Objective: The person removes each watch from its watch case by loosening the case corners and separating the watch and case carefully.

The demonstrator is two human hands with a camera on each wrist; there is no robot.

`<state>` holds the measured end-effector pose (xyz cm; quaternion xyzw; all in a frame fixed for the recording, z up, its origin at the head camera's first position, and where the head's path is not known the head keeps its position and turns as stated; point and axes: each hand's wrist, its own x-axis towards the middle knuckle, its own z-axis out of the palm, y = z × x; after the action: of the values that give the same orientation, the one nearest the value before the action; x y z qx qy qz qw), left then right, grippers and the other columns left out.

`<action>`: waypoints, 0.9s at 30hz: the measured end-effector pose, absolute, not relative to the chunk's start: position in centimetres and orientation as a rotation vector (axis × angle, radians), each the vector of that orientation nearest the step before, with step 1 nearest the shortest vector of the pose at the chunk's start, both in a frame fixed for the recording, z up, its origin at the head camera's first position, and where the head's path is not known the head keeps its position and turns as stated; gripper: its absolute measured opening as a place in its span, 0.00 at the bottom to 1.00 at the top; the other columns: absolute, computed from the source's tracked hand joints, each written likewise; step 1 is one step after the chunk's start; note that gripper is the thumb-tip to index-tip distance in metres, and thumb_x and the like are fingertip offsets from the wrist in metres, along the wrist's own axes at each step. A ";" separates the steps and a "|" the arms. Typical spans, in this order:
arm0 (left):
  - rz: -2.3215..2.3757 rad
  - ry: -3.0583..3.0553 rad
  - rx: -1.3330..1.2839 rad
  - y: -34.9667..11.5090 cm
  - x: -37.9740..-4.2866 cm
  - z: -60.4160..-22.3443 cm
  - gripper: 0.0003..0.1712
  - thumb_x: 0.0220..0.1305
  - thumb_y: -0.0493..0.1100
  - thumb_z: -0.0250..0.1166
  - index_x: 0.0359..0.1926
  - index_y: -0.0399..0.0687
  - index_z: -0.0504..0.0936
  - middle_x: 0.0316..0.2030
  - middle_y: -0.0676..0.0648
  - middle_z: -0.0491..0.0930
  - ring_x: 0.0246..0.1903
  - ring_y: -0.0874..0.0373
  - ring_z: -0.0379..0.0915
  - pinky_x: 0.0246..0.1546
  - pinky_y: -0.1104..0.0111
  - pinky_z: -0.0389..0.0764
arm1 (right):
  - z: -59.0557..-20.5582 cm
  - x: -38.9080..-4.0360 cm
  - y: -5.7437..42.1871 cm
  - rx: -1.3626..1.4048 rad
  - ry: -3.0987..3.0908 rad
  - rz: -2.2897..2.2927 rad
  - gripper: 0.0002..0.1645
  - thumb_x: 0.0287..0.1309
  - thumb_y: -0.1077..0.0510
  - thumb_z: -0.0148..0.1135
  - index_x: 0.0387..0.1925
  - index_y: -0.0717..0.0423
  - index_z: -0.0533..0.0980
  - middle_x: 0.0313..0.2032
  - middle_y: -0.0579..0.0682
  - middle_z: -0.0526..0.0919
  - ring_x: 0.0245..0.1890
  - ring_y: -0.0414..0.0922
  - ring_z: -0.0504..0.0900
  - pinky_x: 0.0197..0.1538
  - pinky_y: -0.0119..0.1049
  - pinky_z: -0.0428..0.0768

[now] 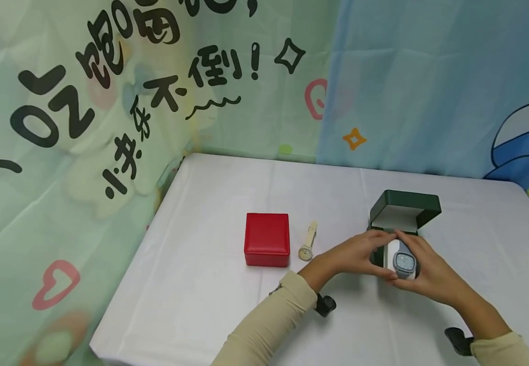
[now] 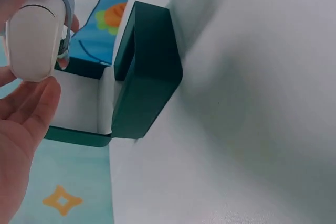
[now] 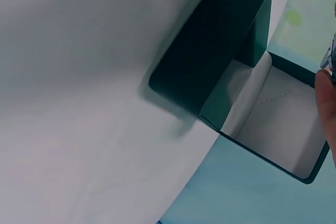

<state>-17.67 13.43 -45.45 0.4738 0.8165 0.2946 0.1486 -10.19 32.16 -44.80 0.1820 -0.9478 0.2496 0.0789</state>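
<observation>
We held the cushion [image 1: 390, 254] between our left hand [image 1: 360, 255] and right hand [image 1: 434, 269], pinching its ends, apparently to leave the watch [image 1: 404, 262] round it uncovered. The green box [image 1: 411, 200] stood open just beyond both hands, probably for easy access; the red box [image 1: 267, 238] lay left of the left hand.

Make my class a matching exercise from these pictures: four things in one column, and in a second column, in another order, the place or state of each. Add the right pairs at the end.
Things
1. red box
2. pale yellow watch
3. green box
4. grey-blue watch

Places and states
A. standing open
B. wrapped around a white cushion, held between the left hand and the right hand
C. closed
D. lying just to the right of a box in the head view, touched by neither hand

Right pairs: 1-C, 2-D, 3-A, 4-B
</observation>
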 end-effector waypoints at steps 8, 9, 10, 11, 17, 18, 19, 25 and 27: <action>1.029 2.210 1.353 13.4 -17.7 -45.8 0.53 0.54 0.48 0.71 0.74 0.50 0.49 0.69 0.46 0.60 0.61 0.65 0.63 0.54 0.86 0.66 | -44.6 -10.1 32.3 0.528 -2.796 0.796 0.65 0.25 0.61 0.82 0.67 0.70 0.56 0.54 0.68 0.67 0.50 0.18 0.54 0.42 0.07 0.58; 1.042 2.202 1.363 13.4 -17.7 -45.8 0.52 0.55 0.47 0.71 0.74 0.49 0.50 0.69 0.46 0.60 0.60 0.65 0.65 0.54 0.86 0.67 | -44.5 -10.1 32.3 0.519 -2.804 0.790 0.65 0.26 0.60 0.82 0.67 0.69 0.56 0.55 0.67 0.67 0.50 0.19 0.56 0.42 0.07 0.59; 1.057 2.190 1.372 13.4 -17.6 -45.9 0.51 0.56 0.45 0.70 0.74 0.47 0.50 0.69 0.45 0.60 0.60 0.64 0.66 0.54 0.86 0.67 | -44.5 -10.0 32.3 0.508 -2.811 0.785 0.65 0.27 0.59 0.82 0.67 0.68 0.56 0.55 0.67 0.68 0.49 0.21 0.57 0.42 0.08 0.59; 1.060 2.184 1.384 13.5 -17.6 -45.9 0.50 0.57 0.44 0.69 0.73 0.46 0.50 0.69 0.44 0.59 0.59 0.63 0.66 0.53 0.87 0.67 | -44.5 -10.0 32.4 0.498 -2.816 0.779 0.64 0.27 0.58 0.82 0.68 0.68 0.56 0.55 0.66 0.68 0.49 0.23 0.59 0.41 0.09 0.60; 1.037 2.179 1.411 13.7 -17.5 -46.0 0.48 0.59 0.43 0.68 0.73 0.44 0.50 0.69 0.42 0.59 0.58 0.64 0.68 0.52 0.89 0.66 | -44.4 -9.7 32.5 0.497 -2.811 0.786 0.64 0.27 0.58 0.82 0.68 0.66 0.57 0.55 0.66 0.68 0.51 0.27 0.62 0.43 0.13 0.63; 1.034 2.181 1.408 13.7 -17.5 -46.0 0.48 0.59 0.44 0.68 0.73 0.44 0.50 0.68 0.42 0.59 0.57 0.64 0.68 0.52 0.90 0.66 | -44.4 -9.7 32.5 0.503 -2.813 0.785 0.64 0.27 0.58 0.82 0.68 0.67 0.56 0.55 0.66 0.68 0.51 0.26 0.61 0.43 0.13 0.63; 1.034 2.181 1.406 13.7 -17.5 -46.0 0.48 0.59 0.44 0.68 0.73 0.45 0.50 0.68 0.42 0.59 0.57 0.65 0.68 0.52 0.90 0.66 | -44.5 -9.7 32.5 0.504 -2.817 0.778 0.64 0.27 0.58 0.82 0.68 0.66 0.56 0.55 0.66 0.68 0.50 0.23 0.58 0.42 0.10 0.60; 1.019 2.183 1.391 13.4 -17.6 -45.9 0.48 0.59 0.44 0.67 0.73 0.45 0.50 0.68 0.43 0.60 0.57 0.65 0.68 0.52 0.89 0.66 | -44.6 -9.9 32.5 0.509 -2.872 0.730 0.67 0.27 0.60 0.81 0.69 0.68 0.53 0.57 0.67 0.66 0.48 0.47 0.70 0.38 0.30 0.76; 1.009 2.186 1.389 13.3 -17.7 -45.8 0.47 0.59 0.44 0.67 0.73 0.45 0.50 0.67 0.43 0.61 0.55 0.66 0.69 0.52 0.89 0.66 | -44.5 -9.9 32.3 0.507 -2.886 0.736 0.67 0.29 0.60 0.80 0.69 0.69 0.52 0.57 0.68 0.65 0.46 0.57 0.71 0.38 0.39 0.79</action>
<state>-17.67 13.28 -45.77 0.4914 0.7736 0.3572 0.1799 -9.89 32.29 -44.46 0.1675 -0.9535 0.2431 0.0602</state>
